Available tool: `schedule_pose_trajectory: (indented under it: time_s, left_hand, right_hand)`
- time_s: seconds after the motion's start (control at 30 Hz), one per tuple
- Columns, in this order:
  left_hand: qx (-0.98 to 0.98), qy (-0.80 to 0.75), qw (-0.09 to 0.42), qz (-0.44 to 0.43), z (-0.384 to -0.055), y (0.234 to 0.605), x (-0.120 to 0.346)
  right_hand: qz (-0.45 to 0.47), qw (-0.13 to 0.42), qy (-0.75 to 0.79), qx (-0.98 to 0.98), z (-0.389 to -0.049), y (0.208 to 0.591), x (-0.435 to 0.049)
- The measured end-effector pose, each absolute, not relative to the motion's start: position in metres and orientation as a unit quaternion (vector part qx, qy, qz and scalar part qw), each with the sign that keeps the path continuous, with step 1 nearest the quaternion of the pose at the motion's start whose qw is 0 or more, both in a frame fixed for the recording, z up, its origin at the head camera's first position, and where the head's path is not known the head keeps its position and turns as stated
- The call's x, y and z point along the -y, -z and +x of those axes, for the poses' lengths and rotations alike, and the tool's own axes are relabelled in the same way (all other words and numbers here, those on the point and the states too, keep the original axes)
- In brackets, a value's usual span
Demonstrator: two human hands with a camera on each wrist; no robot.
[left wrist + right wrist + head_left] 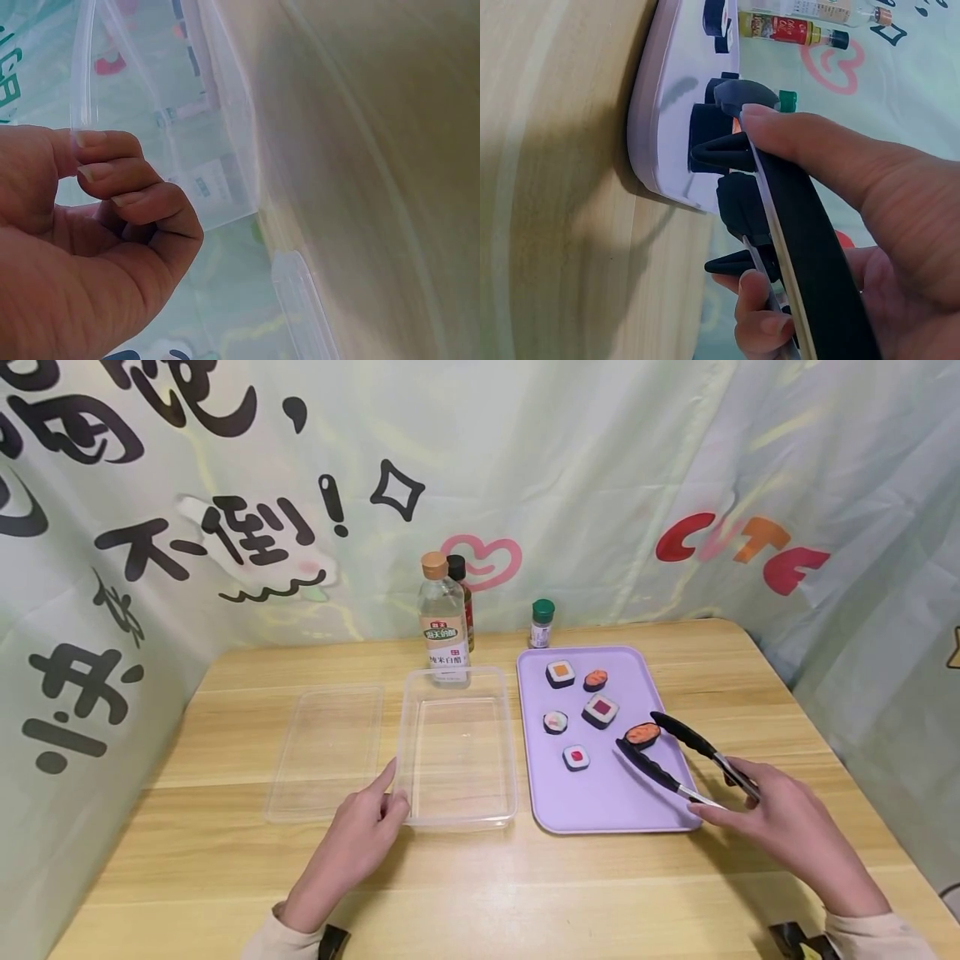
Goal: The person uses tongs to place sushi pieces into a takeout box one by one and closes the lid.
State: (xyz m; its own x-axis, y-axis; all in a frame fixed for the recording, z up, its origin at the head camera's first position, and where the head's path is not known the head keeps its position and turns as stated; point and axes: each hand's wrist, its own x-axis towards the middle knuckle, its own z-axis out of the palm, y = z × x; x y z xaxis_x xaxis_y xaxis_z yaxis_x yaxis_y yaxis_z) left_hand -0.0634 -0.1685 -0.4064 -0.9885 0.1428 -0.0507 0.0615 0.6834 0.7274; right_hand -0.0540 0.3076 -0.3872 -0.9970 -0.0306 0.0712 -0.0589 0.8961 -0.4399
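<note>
My left hand (365, 820) holds the near left corner of a clear plastic container (465, 820); its fingers are curled at the rim in the left wrist view. My right hand (783, 818) grips black-tipped metal tongs (701, 743), thumb on one arm and fingers on the other. The tong tips are spread on either side of an orange-topped sushi piece (642, 734) at the right of a purple tray (600, 814). Other sushi on the tray are a white roll with an orange centre (560, 673), a smaller orange-topped piece (596, 680) and several red- or pink-centred rolls (601, 711).
A clear flat lid (326, 752) lies left of the container. Behind stand a vinegar bottle (444, 627), a dark-capped bottle (468, 610) and a green-capped shaker (542, 625). A printed curtain (585, 485) hangs along the wooden table's (480, 893) far edge.
</note>
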Motion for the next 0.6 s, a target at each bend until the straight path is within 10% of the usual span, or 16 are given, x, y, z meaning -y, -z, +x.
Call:
schedule_pose_trajectory:
  time_s: [0.6]
  left_hand:
    - [-0.916, -0.393, 0.052, 0.06, -0.0641, 0.4076, 0.1691]
  right_hand:
    - [0.025, 0.006, -0.214, 0.977, -0.06, 0.3867, -0.3067]
